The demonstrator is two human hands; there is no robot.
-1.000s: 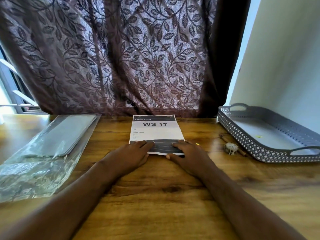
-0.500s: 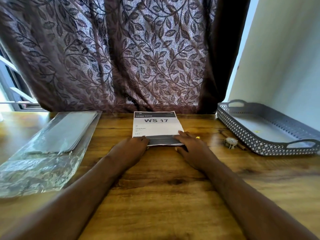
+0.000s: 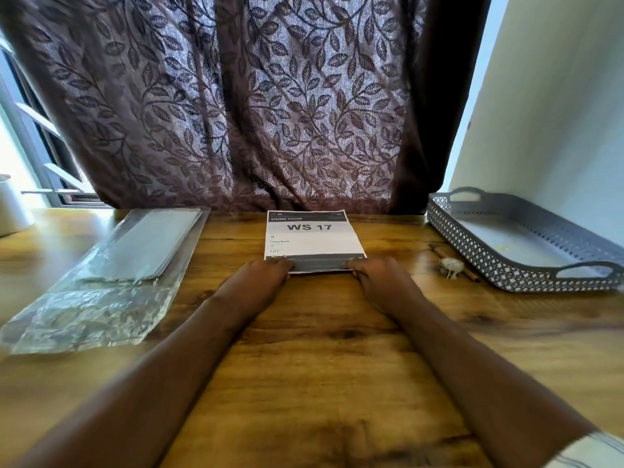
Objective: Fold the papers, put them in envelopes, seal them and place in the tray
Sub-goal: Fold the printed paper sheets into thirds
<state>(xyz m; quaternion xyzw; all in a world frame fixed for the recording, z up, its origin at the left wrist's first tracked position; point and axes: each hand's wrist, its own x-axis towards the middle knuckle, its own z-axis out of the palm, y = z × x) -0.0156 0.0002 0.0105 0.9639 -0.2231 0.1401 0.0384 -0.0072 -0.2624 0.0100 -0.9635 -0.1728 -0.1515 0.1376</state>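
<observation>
Centre of wooden table point(image 3: 304, 349): printed paper point(image 3: 314, 241) lying flat, long axis running away from body, near edge under both sets of fingertips. Left hand point(image 3: 256, 282) & right hand point(image 3: 378, 282) equally near, palms down, fingers flat, nothing gripped. Legible: "LIVING ROOM", "WS 17". Bagged envelopes point(image 3: 141, 244) at left, tray point(image 3: 506, 265) at right, no envelopes inside.

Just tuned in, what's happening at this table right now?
A person is working on a printed sheet of paper lying on a wooden table. The left hand and right hand both press down on its near edge, at the two corners, apparently starting a fold. A clear plastic packet of envelopes lies unopened-looking to the left. The grey tray on the right holds no envelopes yet.
</observation>
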